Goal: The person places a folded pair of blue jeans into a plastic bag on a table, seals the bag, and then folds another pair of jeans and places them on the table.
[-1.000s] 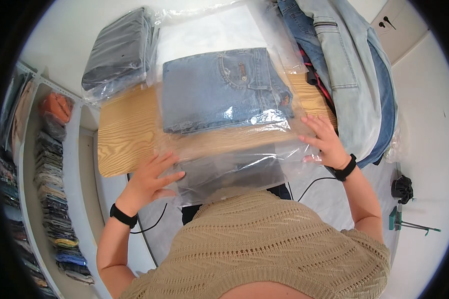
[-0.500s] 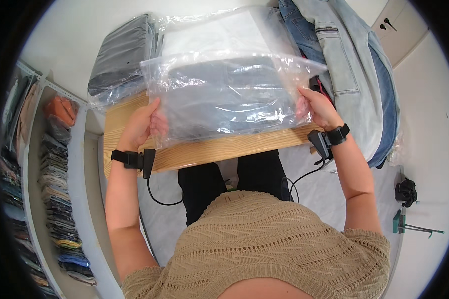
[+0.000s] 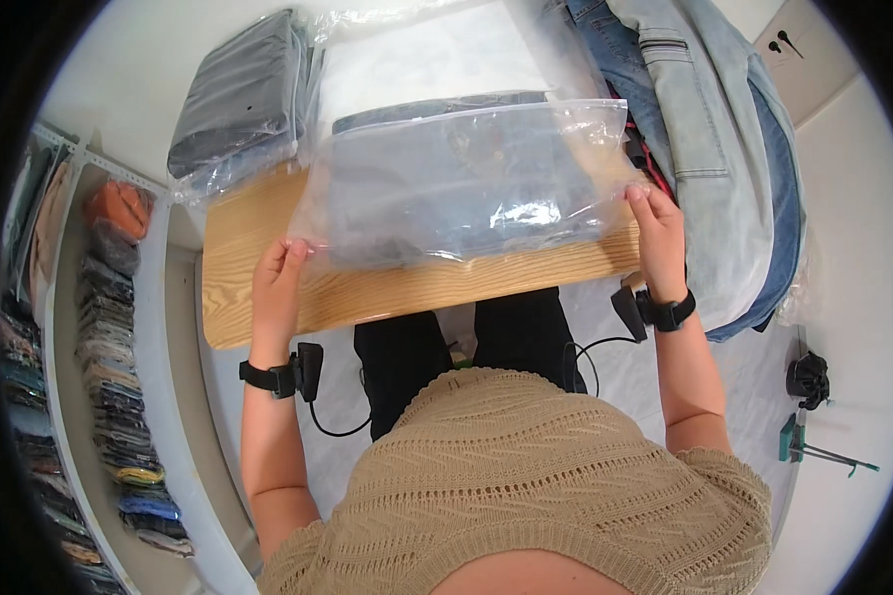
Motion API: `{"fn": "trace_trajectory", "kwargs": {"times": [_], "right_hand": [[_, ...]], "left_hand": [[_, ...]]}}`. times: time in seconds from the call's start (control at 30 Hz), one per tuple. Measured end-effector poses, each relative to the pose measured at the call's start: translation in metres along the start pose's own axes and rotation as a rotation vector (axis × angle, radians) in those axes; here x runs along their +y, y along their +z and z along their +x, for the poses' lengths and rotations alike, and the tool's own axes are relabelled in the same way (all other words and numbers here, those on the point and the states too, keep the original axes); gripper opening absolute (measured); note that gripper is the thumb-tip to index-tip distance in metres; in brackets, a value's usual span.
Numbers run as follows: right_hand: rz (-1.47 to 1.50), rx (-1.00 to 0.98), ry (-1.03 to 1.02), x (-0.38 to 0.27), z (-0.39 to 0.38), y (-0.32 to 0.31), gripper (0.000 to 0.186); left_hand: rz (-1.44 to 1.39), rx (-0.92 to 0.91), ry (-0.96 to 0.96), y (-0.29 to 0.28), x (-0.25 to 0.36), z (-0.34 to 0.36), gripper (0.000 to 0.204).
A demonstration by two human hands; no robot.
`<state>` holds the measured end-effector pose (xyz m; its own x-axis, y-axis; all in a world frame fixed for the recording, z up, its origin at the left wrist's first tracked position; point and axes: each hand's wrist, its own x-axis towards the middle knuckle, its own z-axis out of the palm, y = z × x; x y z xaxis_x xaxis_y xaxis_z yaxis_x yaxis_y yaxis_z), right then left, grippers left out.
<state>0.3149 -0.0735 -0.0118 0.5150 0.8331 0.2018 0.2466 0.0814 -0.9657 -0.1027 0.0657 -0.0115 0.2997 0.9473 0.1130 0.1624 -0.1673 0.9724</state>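
On the wooden table (image 3: 248, 288) in front of me lies a clear plastic bag (image 3: 610, 124) with a folded blue denim garment (image 3: 407, 198) inside. At the bag's near left corner, my left hand (image 3: 278, 288) pinches the plastic between thumb and fingers. My right hand (image 3: 658, 228) does the same at its right edge, a little farther from me. The bag lies nearly flat, with its straight sealing strip across the far side. Beyond that strip, white material (image 3: 417, 55) shows under more clear plastic.
Bagged dark garments (image 3: 243, 94) are stacked at the table's far left. Loose denim clothes (image 3: 690, 119) form a heap on the right, hanging past the table's edge. Shelves with folded, bagged clothes (image 3: 109, 327) stand on the left. Cables run from both wrist straps.
The bag has come down flatter onto the table. My left hand has moved nearer to me, and my right hand has shifted outward to the right. Both now pinch the bag's edges.
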Motion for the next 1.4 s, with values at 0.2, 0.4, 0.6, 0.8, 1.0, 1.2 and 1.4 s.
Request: {"fn": "trace_trajectory", "kwargs": {"times": [0.2,0.4,0.6,0.8,1.0,1.2,1.4], "right_hand": [[0.016,0.096,0.115,0.013,0.028,0.028,0.031],[0.076,0.017,0.301,0.016,0.043,0.024,0.036],[-0.146,-0.157,0.207,-0.02,0.095,0.026,0.038],[-0.024,-0.409,0.343,-0.019,0.157,0.021,0.022],[0.255,-0.29,0.546,0.025,0.189,0.016,0.022],[0.206,-0.268,0.365,-0.003,0.169,0.014,0.028],[0.216,-0.302,0.39,0.005,0.086,-0.014,0.031]], "left_hand": [[-0.163,0.174,-0.114,0.025,-0.01,0.021,0.023],[-0.225,0.225,-0.292,0.029,-0.011,0.026,0.024],[-0.137,0.253,-0.251,0.031,-0.012,0.027,0.024],[-0.101,0.311,-0.157,0.036,-0.019,0.019,0.028],[-0.157,0.352,-0.144,0.045,-0.029,0.019,0.027],[-0.085,0.377,-0.165,0.044,-0.038,0.018,0.025],[-0.131,0.358,-0.171,0.044,-0.037,0.015,0.025]]}}
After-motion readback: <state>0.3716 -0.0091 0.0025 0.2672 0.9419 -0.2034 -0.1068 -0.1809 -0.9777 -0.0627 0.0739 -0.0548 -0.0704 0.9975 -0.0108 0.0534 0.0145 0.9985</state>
